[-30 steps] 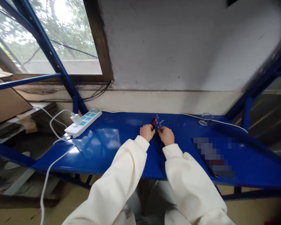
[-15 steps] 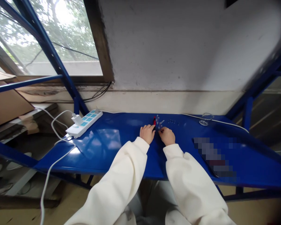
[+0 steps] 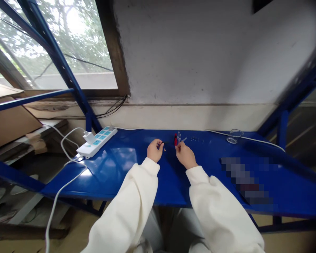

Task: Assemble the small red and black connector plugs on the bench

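Observation:
My left hand point(image 3: 155, 151) is closed in a pinch on the left of the small parts. A thin dark piece pokes out from its fingertips; its kind is too small to tell. My right hand point(image 3: 186, 155) has its fingers pressed together at the near end of a slim red object point(image 3: 175, 139); what they grip, if anything, is hidden. Just beyond those fingers, several small clear tube-like pieces point(image 3: 179, 135) stand or lie in a cluster, one slanting to the right. A scatter of tiny dark parts point(image 3: 195, 139) lies farther right.
The blue table point(image 3: 116, 181) bears a white power strip point(image 3: 97, 142) with a plugged-in charger at left. A clear round container point(image 3: 231, 140) sits at the back right beside a white cable. A blurred-out dark item point(image 3: 243, 182) lies to the right. Blue frame bars flank both sides.
My left hand has moved left, away from the red object, with a thin dark piece at its fingertips. My right hand has shifted slightly left, closer to the red object.

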`<state>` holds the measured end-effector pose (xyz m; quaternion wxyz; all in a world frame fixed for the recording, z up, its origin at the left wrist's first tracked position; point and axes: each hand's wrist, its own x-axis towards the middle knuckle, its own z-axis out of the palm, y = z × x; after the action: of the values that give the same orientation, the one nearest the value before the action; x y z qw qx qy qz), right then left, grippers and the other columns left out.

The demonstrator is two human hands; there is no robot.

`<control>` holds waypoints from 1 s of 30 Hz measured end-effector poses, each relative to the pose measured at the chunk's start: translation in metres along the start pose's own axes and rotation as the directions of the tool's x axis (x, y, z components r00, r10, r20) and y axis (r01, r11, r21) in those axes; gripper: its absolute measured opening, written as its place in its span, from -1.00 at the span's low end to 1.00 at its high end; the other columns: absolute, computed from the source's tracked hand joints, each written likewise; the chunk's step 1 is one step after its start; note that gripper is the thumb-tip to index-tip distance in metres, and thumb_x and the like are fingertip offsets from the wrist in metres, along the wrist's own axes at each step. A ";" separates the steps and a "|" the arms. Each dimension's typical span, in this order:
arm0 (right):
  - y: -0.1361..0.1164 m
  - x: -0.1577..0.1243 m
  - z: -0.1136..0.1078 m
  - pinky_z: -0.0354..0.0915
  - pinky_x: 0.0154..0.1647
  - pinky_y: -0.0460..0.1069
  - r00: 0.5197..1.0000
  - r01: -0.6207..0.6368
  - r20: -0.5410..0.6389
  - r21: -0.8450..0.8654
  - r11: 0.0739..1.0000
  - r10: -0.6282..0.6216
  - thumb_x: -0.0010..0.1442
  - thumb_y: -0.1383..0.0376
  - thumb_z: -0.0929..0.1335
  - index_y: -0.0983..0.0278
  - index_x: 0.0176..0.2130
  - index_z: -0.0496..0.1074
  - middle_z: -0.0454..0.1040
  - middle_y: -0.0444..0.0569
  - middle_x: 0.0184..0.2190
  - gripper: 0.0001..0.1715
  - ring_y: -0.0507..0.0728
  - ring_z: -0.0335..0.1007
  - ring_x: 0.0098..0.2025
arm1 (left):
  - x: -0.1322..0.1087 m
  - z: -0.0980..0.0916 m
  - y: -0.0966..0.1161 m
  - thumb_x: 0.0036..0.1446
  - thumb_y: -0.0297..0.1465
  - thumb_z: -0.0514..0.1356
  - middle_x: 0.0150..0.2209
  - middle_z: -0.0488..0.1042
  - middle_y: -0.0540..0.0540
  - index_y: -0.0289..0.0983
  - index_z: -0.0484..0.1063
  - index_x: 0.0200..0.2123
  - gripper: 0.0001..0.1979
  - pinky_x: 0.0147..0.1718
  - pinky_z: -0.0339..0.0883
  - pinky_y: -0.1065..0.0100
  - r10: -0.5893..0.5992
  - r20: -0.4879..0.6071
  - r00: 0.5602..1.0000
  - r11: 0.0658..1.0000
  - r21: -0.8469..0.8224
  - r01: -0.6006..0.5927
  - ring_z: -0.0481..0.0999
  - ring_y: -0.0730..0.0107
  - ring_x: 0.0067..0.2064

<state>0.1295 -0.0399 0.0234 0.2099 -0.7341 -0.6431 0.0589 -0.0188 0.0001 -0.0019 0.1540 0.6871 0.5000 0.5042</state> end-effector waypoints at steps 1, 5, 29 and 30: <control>-0.005 0.002 -0.002 0.11 -0.44 -0.08 1.000 0.010 -0.004 -0.014 1.000 -0.010 0.17 0.20 0.15 0.29 -0.22 0.26 0.45 0.02 -0.38 -0.74 0.12 0.40 -0.35 | 0.001 -0.003 -0.002 0.01 -0.39 0.08 -0.43 0.40 -0.03 -0.27 0.30 -0.37 -0.91 -0.38 0.26 0.43 -0.020 -0.068 0.997 0.999 -0.050 0.016 0.36 0.51 -0.45; -0.026 0.011 -0.007 0.12 -0.42 -0.09 0.997 0.075 -0.010 -0.074 0.994 -0.076 0.15 0.20 0.18 0.29 -0.25 0.27 0.45 0.02 -0.38 -0.77 0.11 0.39 -0.33 | 0.004 -0.010 -0.002 0.02 -0.39 0.07 -0.42 0.37 -0.03 -0.28 0.28 -0.35 -0.90 -0.38 0.26 0.45 -0.038 -0.195 0.980 0.987 -0.159 0.007 0.36 0.52 -0.42; -0.025 0.008 0.015 0.09 -0.44 -0.11 0.985 0.170 0.069 -0.151 0.974 -0.161 0.16 0.25 0.17 0.26 -0.22 0.26 0.45 -0.01 -0.37 -0.80 0.08 0.39 -0.34 | 0.000 -0.006 0.000 0.04 -0.42 0.03 -0.36 0.38 -0.06 -0.28 0.27 -0.34 -0.91 -0.36 0.27 0.43 -0.043 -0.129 0.991 0.993 -0.111 0.029 0.38 0.48 -0.34; -0.025 0.008 0.015 0.09 -0.43 -0.11 0.984 0.173 0.067 -0.165 0.971 -0.164 0.16 0.25 0.17 0.26 -0.21 0.25 0.45 0.00 -0.37 -0.80 0.09 0.39 -0.34 | 0.001 -0.006 0.000 0.04 -0.42 0.02 -0.36 0.38 -0.06 -0.28 0.27 -0.34 -0.90 -0.36 0.27 0.43 -0.042 -0.127 0.991 0.994 -0.107 0.028 0.38 0.48 -0.34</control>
<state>0.1030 -0.0266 0.0212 0.1334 -0.6904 -0.7110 0.0051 -0.0241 -0.0013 0.0012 0.1659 0.6353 0.4938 0.5702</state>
